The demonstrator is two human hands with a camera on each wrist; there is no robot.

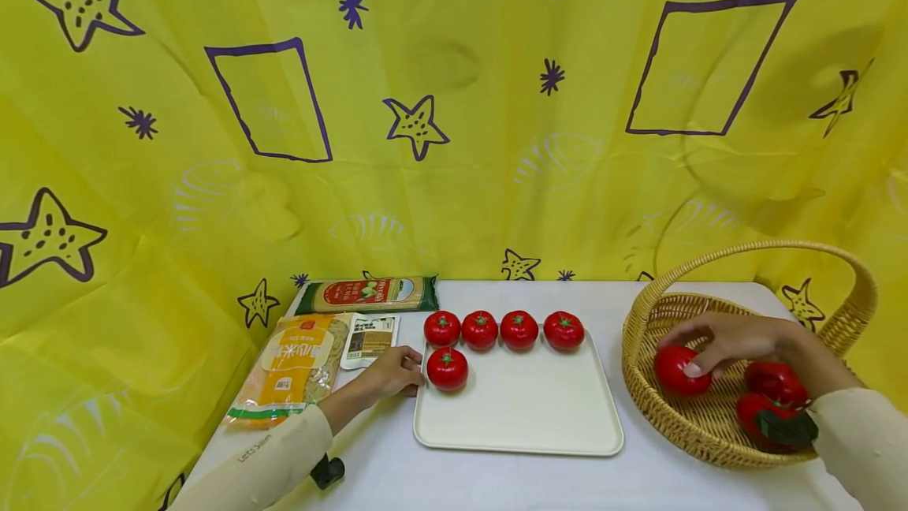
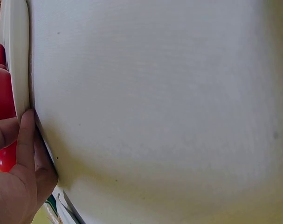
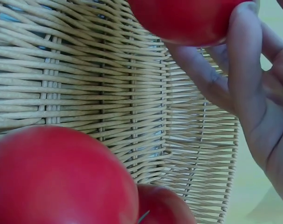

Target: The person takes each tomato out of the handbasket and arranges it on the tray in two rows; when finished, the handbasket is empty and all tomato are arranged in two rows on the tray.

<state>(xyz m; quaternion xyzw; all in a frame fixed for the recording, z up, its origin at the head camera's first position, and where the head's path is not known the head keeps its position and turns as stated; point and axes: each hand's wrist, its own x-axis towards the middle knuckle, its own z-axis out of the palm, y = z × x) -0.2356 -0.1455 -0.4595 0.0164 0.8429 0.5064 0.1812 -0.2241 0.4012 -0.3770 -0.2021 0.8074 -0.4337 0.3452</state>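
Note:
My right hand grips a red tomato inside the wicker basket, thumb on its near side. Beneath it in the basket lie more tomatoes, partly hidden by my wrist in the head view. At the left edge of a cream tray, my left hand holds the rim with its fingertips. A row of tomatoes lines the tray's far edge, and another tomato sits in front of the row's left end.
Left of the tray lie an orange-and-clear food bag, a small white packet and a green-ended noodle packet. The basket's tall handle arches above my right hand. A yellow patterned curtain hangs behind the white table.

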